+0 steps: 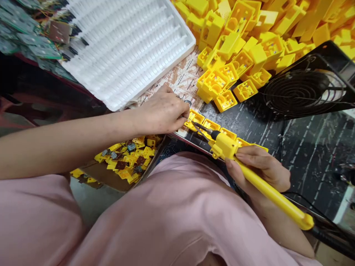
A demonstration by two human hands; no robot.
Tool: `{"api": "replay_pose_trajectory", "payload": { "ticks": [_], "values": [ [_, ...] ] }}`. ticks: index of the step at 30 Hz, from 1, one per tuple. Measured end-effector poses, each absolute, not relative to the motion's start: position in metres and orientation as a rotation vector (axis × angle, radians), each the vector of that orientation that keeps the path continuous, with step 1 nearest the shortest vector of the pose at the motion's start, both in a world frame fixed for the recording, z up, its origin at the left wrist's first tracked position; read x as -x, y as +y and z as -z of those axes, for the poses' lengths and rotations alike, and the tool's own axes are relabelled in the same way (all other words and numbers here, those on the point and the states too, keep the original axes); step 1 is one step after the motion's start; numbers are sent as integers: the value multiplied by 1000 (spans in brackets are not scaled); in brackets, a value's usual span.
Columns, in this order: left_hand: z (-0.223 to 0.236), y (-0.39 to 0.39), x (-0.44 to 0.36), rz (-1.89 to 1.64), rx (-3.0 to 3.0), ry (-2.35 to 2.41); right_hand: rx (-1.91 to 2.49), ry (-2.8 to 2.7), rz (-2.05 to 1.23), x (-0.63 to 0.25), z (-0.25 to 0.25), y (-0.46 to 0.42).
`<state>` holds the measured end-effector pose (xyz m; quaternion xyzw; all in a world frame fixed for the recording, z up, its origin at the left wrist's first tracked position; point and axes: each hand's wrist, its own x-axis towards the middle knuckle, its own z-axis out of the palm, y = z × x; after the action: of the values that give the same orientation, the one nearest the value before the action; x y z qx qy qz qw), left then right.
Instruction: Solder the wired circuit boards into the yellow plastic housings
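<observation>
Fingers (252,150) grip smooth soldering iron (262,183), perhaps touching boxy casing (197,116)

Iron cord (328,239) cut off @ R

Pale pink, softly creased garment (177,207), bare forearms (69,142)

Head-worn view, facing forward and down, near bench (299,155)
</observation>
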<state>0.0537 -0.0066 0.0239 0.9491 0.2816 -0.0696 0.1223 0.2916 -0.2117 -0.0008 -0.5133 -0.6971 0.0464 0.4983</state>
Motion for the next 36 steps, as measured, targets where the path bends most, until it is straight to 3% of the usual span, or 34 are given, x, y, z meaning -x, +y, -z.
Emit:
{"api": "replay_pose_trajectory", "payload": {
  "ticks": [13, 19, 36],
  "values": [
    [-32, 3, -68, 432, -2875, 677, 1188, -2010, 69, -288, -18, -199],
    [-29, 4, -67, 340, -2855, 645, 1196, -2020, 28, -286, -23, -199],
    [-36, 3, -72, 419, -2903, 676, 1294, -1734, -8, -298, -12, -209]
  ]
}}
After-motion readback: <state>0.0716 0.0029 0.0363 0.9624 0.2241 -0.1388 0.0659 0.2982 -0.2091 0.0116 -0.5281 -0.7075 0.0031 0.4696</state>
